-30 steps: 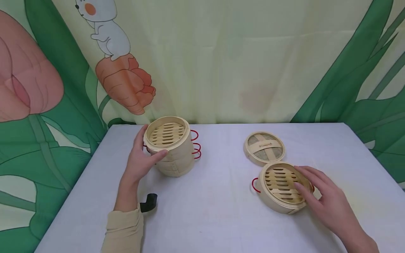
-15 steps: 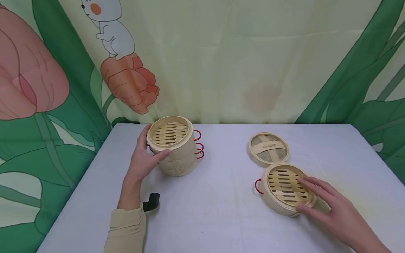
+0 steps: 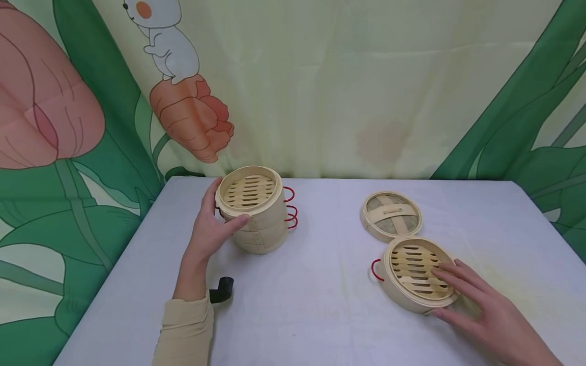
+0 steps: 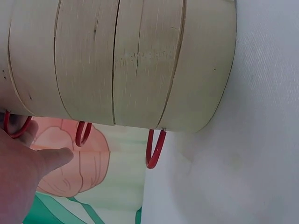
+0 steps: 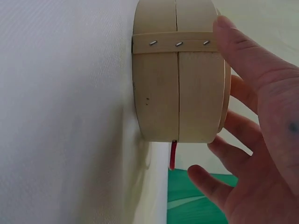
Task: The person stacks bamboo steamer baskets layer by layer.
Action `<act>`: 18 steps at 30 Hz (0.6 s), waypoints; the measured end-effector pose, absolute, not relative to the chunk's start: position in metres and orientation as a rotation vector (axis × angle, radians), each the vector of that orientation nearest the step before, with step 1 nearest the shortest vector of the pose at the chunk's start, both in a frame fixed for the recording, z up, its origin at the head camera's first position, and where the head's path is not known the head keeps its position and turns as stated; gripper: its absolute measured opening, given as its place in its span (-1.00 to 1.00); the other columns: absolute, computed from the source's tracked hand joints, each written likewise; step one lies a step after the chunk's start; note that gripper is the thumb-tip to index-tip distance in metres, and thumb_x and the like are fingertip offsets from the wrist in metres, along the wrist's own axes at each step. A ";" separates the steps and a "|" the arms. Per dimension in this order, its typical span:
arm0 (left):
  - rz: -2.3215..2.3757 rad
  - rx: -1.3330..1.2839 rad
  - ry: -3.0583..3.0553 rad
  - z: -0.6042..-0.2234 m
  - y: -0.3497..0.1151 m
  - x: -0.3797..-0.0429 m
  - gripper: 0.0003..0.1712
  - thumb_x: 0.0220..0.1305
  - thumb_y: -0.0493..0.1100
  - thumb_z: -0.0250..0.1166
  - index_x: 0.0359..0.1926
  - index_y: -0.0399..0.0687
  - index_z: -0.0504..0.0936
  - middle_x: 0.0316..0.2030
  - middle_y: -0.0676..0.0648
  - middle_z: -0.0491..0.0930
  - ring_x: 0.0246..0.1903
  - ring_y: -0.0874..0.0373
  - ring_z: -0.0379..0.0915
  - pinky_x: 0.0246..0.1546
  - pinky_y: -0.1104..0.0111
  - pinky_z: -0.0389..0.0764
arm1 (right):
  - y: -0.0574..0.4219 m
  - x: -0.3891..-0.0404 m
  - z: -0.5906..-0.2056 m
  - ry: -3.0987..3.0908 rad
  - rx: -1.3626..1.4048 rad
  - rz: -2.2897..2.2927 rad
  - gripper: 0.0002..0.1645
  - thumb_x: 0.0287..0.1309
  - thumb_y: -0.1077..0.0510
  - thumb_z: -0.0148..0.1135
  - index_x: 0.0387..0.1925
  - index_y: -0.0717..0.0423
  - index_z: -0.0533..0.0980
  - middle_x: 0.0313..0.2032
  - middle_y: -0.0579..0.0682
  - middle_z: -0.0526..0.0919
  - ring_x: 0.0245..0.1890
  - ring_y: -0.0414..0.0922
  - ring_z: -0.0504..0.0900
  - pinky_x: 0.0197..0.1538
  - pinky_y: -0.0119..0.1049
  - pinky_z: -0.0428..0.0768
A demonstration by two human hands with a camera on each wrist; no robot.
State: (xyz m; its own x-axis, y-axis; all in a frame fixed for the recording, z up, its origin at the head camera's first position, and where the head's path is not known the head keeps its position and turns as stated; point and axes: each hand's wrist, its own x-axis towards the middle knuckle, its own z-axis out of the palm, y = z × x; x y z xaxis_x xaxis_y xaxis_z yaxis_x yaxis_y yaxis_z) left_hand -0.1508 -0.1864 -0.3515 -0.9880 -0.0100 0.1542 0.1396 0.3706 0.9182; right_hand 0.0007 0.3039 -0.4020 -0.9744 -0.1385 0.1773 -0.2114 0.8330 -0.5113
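Observation:
At the table's left stands a tall stack of bamboo steamer baskets with a slatted top and red side handles. My left hand grips the top tier from the left, thumb across the front and fingers behind. In the left wrist view, a straight finger hangs beside the red handle. On the right, a single bamboo steamer basket rests on the table. My right hand is at its right side, fingers spread over the rim and thumb at the front edge. In the right wrist view, its thumb lies against the stapled band.
A round bamboo lid with a crossed strap lies right behind the single basket. A white cloth covers the table, which ends at a printed curtain. Beside the left wrist is a black angled object.
My right hand has slid toward me and loosened; its thumb has gone from the slats to the basket's front edge. My left hand stays on the stack. The head view has shifted slightly.

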 end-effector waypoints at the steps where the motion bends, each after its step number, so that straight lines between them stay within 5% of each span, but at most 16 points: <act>1: -1.686 -0.118 -2.488 -0.352 -0.187 -0.151 0.30 0.05 0.00 0.58 0.62 0.05 -0.09 0.54 -0.02 0.03 0.38 0.01 -0.02 0.30 -0.20 0.10 | 0.304 0.001 -0.402 -2.874 0.280 0.819 -0.15 -0.07 -0.06 0.62 0.31 -0.12 0.50 0.37 0.08 0.37 0.52 0.04 0.03 0.30 -0.64 -0.16; 4: -1.684 -0.121 -2.488 -0.353 -0.187 -0.151 0.30 0.04 -0.01 0.59 0.62 0.04 -0.09 0.54 -0.02 0.03 0.38 0.01 -0.02 0.30 -0.19 0.10 | 0.305 0.001 -0.403 -2.872 0.268 0.816 -0.16 -0.10 -0.06 0.63 0.28 -0.10 0.54 0.35 0.10 0.38 0.48 0.14 0.10 0.13 -0.78 -0.19; 8: -1.689 -0.123 -2.486 -0.353 -0.186 -0.151 0.30 0.04 -0.02 0.59 0.62 0.04 -0.09 0.54 -0.03 0.03 0.37 0.02 -0.01 0.29 -0.17 0.11 | 0.305 0.003 -0.404 -2.890 0.227 0.802 -0.19 -0.10 -0.07 0.63 0.23 -0.01 0.57 0.35 0.17 0.38 0.46 0.20 0.14 0.24 -0.72 -0.11; 15: -1.690 -0.119 -2.479 -0.352 -0.186 -0.150 0.29 0.04 -0.02 0.59 0.61 0.04 -0.08 0.53 -0.02 0.04 0.35 0.02 0.00 0.26 -0.14 0.14 | 0.308 0.004 -0.405 -2.750 0.326 0.787 -0.35 -0.25 0.15 0.69 0.02 -0.08 0.69 0.23 -0.06 0.51 0.38 -0.60 -0.01 0.14 -0.84 -0.04; 18: -1.684 -0.125 -2.476 -0.352 -0.186 -0.150 0.29 0.04 -0.02 0.59 0.61 0.03 -0.07 0.53 -0.02 0.05 0.35 0.03 0.01 0.26 -0.12 0.14 | 0.308 0.005 -0.407 -2.728 0.320 0.778 -0.36 -0.28 0.18 0.70 -0.02 -0.14 0.71 0.20 -0.22 0.52 0.38 -0.60 0.01 0.13 -0.84 -0.02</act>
